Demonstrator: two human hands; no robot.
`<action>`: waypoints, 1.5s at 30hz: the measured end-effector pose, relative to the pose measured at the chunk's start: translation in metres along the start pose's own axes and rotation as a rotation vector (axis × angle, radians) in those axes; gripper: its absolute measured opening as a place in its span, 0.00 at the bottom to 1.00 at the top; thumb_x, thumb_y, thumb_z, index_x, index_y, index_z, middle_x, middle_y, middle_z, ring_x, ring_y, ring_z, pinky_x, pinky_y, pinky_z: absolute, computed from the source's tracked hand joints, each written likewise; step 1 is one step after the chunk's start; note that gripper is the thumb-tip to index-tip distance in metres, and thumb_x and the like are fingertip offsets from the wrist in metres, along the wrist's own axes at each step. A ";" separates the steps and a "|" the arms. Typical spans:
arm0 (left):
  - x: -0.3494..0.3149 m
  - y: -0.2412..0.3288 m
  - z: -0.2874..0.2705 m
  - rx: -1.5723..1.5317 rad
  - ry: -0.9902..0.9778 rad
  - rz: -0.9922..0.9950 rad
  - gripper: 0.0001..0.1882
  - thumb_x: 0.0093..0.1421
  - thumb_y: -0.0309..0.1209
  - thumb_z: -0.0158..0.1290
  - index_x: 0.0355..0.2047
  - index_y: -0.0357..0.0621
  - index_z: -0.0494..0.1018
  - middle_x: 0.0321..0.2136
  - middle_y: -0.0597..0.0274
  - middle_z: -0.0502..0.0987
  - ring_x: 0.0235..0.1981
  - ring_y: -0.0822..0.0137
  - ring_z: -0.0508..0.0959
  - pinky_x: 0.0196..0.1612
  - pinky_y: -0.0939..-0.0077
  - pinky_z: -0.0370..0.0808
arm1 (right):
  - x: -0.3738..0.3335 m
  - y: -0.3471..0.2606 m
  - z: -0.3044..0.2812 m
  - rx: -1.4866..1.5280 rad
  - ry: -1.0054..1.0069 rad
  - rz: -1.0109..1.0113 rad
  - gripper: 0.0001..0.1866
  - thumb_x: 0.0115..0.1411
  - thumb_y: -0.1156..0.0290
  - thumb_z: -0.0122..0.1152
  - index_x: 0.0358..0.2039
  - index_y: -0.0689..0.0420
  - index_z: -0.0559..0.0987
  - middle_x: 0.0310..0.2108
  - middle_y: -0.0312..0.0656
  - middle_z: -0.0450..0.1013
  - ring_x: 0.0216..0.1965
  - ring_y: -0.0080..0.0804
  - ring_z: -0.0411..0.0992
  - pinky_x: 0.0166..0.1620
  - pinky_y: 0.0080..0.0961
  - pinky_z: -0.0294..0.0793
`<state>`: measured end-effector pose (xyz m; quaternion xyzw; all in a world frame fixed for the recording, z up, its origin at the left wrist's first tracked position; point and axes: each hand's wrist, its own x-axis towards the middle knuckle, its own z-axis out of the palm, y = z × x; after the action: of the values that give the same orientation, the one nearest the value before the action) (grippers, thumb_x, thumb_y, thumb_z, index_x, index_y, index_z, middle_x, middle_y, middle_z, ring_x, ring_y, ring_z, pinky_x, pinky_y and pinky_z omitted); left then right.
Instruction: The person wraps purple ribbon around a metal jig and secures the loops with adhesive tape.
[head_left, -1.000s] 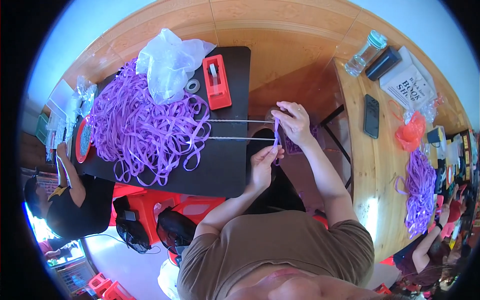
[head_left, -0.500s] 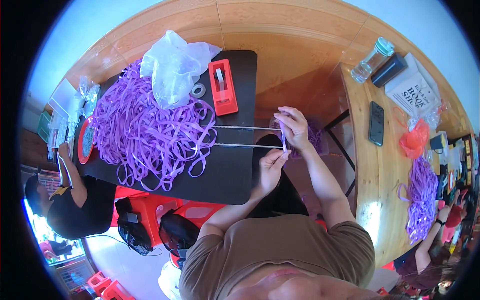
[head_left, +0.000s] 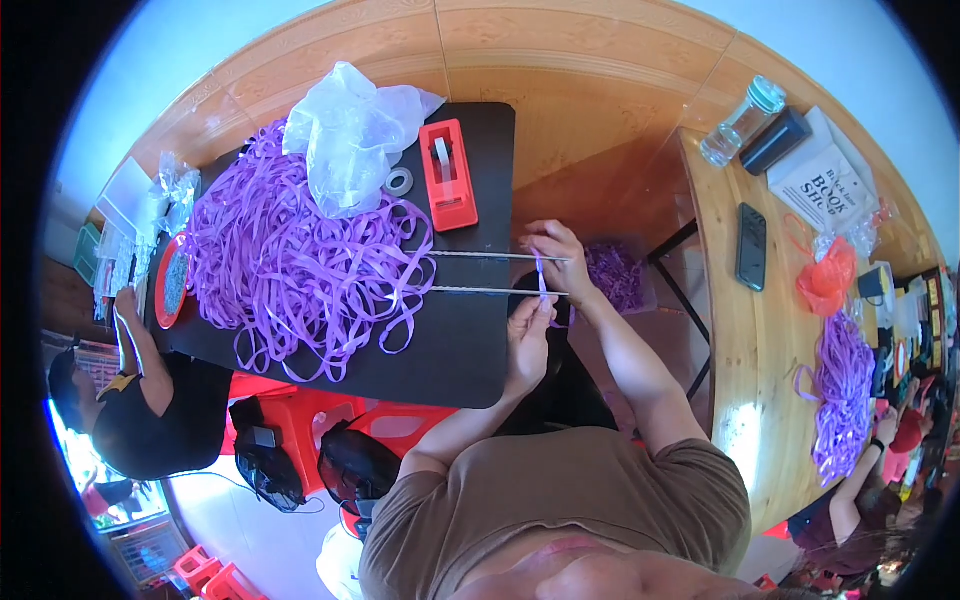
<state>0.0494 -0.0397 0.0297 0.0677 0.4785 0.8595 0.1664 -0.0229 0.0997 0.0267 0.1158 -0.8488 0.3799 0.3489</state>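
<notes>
Two thin metal rods (head_left: 480, 290) reach out side by side over the right edge of the dark table (head_left: 440, 355). A short purple ribbon (head_left: 542, 272) spans the gap between them near their free ends. My left hand (head_left: 528, 335) pinches the ribbon's lower end at the nearer rod. At the farther rod, my right hand (head_left: 560, 252) has its fingers bent around the ribbon's upper end. A big tangled heap of purple ribbon (head_left: 300, 265) covers much of the table, lying up against the rods.
A clear plastic bag (head_left: 350, 135) rests on the heap, beside a tape roll (head_left: 398, 181) and a red tape dispenser (head_left: 449, 175). On the right, a wooden table (head_left: 725, 330) bears a phone (head_left: 751, 247), a bottle (head_left: 740, 125) and more ribbon (head_left: 842, 400). A person (head_left: 150, 400) sits at left.
Both hands have moved left toward the table with the ribbon between them. The rod ends now stick out past the ribbon, and more of the ribbon box below shows.
</notes>
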 end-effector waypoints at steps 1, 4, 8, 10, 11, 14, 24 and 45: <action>-0.002 -0.002 -0.002 0.036 0.012 -0.009 0.10 0.63 0.28 0.48 0.40 0.37 0.75 0.29 0.68 0.74 0.32 0.78 0.70 0.38 0.85 0.65 | -0.008 0.000 -0.001 -0.015 -0.043 0.023 0.06 0.51 0.75 0.61 0.31 0.58 0.80 0.38 0.45 0.72 0.40 0.43 0.72 0.40 0.32 0.71; -0.012 -0.003 -0.005 0.049 0.007 -0.029 0.10 0.63 0.29 0.48 0.40 0.38 0.76 0.29 0.69 0.75 0.31 0.79 0.70 0.36 0.86 0.64 | -0.039 -0.008 -0.007 -0.043 -0.089 0.095 0.08 0.50 0.74 0.59 0.33 0.59 0.79 0.39 0.44 0.72 0.41 0.43 0.71 0.41 0.33 0.68; -0.036 -0.001 -0.014 0.161 0.003 -0.111 0.10 0.63 0.29 0.49 0.39 0.38 0.77 0.29 0.70 0.75 0.30 0.81 0.70 0.34 0.87 0.63 | -0.077 -0.038 -0.021 -0.049 -0.097 0.157 0.06 0.49 0.73 0.60 0.30 0.57 0.79 0.37 0.40 0.72 0.40 0.39 0.70 0.38 0.33 0.63; -0.048 -0.001 -0.022 0.178 -0.020 -0.124 0.10 0.63 0.29 0.50 0.39 0.39 0.77 0.28 0.70 0.75 0.30 0.81 0.71 0.34 0.87 0.64 | -0.095 -0.054 -0.031 -0.072 -0.136 0.158 0.07 0.48 0.73 0.60 0.30 0.58 0.79 0.36 0.41 0.72 0.38 0.39 0.69 0.37 0.33 0.61; -0.053 -0.001 -0.026 0.195 -0.042 -0.130 0.10 0.62 0.29 0.50 0.39 0.39 0.77 0.28 0.69 0.75 0.30 0.80 0.71 0.34 0.87 0.64 | -0.103 -0.064 -0.036 -0.081 -0.164 0.160 0.07 0.48 0.73 0.60 0.30 0.59 0.78 0.37 0.42 0.72 0.38 0.40 0.68 0.38 0.34 0.60; -0.064 0.007 -0.032 0.238 -0.076 -0.137 0.09 0.62 0.29 0.50 0.39 0.40 0.77 0.28 0.69 0.75 0.30 0.80 0.71 0.34 0.86 0.65 | -0.120 -0.095 -0.049 -0.045 -0.252 0.208 0.06 0.49 0.74 0.58 0.29 0.60 0.77 0.37 0.44 0.71 0.37 0.40 0.68 0.38 0.35 0.60; -0.083 0.018 -0.039 0.166 -0.055 -0.401 0.10 0.62 0.32 0.51 0.38 0.42 0.78 0.25 0.71 0.73 0.25 0.82 0.69 0.31 0.87 0.66 | -0.179 -0.146 -0.026 0.857 -0.383 0.772 0.05 0.54 0.81 0.51 0.24 0.65 0.74 0.25 0.37 0.69 0.31 0.21 0.65 0.34 0.21 0.65; -0.068 0.000 -0.068 0.692 -0.184 0.011 0.08 0.59 0.28 0.54 0.36 0.37 0.78 0.30 0.65 0.76 0.28 0.79 0.73 0.30 0.86 0.69 | -0.210 -0.130 -0.030 0.776 -0.713 1.043 0.10 0.49 0.72 0.58 0.29 0.62 0.82 0.21 0.37 0.76 0.23 0.20 0.69 0.31 0.19 0.69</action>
<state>0.0944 -0.1176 -0.0039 0.1996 0.7238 0.6378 0.1716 0.2048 0.0181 -0.0291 -0.0712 -0.6600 0.7084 -0.2398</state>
